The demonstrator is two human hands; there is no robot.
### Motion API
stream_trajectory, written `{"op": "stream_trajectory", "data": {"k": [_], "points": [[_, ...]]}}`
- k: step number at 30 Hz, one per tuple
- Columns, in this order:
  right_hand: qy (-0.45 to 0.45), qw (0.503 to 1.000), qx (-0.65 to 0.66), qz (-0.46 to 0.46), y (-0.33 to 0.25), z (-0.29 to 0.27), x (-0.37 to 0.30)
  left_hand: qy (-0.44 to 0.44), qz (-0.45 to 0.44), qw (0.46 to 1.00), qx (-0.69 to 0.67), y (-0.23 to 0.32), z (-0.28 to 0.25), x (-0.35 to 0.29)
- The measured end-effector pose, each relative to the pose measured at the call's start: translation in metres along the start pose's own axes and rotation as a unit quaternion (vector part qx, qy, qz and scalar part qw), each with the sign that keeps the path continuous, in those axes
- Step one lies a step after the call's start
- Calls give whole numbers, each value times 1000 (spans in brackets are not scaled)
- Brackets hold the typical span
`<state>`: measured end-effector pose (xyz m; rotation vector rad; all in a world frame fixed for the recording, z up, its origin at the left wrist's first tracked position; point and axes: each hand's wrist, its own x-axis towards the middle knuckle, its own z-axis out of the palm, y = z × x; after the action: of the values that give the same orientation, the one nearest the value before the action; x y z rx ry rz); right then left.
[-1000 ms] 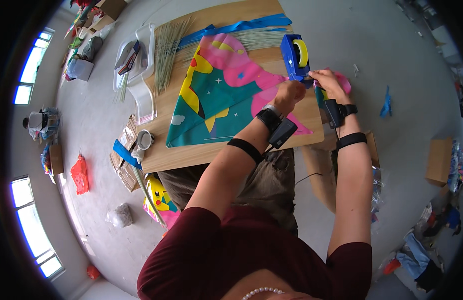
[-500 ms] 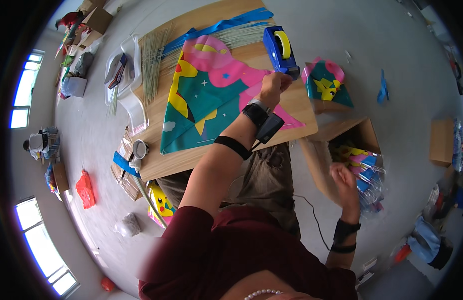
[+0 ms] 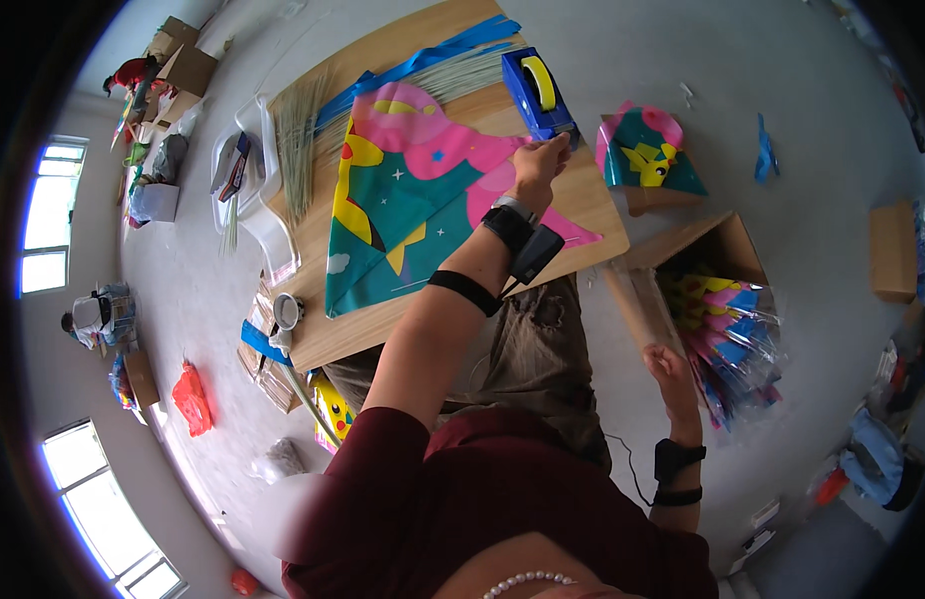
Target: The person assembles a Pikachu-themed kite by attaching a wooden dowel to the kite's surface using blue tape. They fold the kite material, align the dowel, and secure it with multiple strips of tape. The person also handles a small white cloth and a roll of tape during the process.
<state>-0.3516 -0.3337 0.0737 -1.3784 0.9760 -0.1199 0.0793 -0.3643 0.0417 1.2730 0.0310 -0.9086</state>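
While the left hand [image 3: 542, 165] meets the front end of a blue tape dispenser [image 3: 517, 92], the right hand [image 3: 670, 374] is low beside a cardboard box [image 3: 738, 245].
The left fingers are drawn together, though whether they pinch a strip of tape cannot be told; the right hand is free, its fingers loosely bent near the box's flap. A pink, green and yellow sheet [image 3: 407, 195] lies spread across the wooden tabletop [image 3: 594, 212], partly under the left wrist, with the dispenser and its yellow roll [image 3: 539, 84] just beyond its upper right edge. Thin pale sticks [image 3: 300, 150] and a long blue strip [image 3: 427, 60] lie along the far side, and clear-wrapped packages [image 3: 747, 329] fill the box.
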Motion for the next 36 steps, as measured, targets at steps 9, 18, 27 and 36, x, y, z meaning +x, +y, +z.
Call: {"op": "stream_trajectory", "data": {"k": [9,18,27,36], "points": [[-5,1000,21,0,3,6,4,27,80,993,85,-9,0,9],[8,998,62,2,17,12,10,199,154,943,217,-20,23,12],[36,998,43,-27,37,10,9,209,237,884,345,-42,7,10],[45,995,17,-90,-7,-9,7,-9,245,965,-93,69,-21,-89]]}}
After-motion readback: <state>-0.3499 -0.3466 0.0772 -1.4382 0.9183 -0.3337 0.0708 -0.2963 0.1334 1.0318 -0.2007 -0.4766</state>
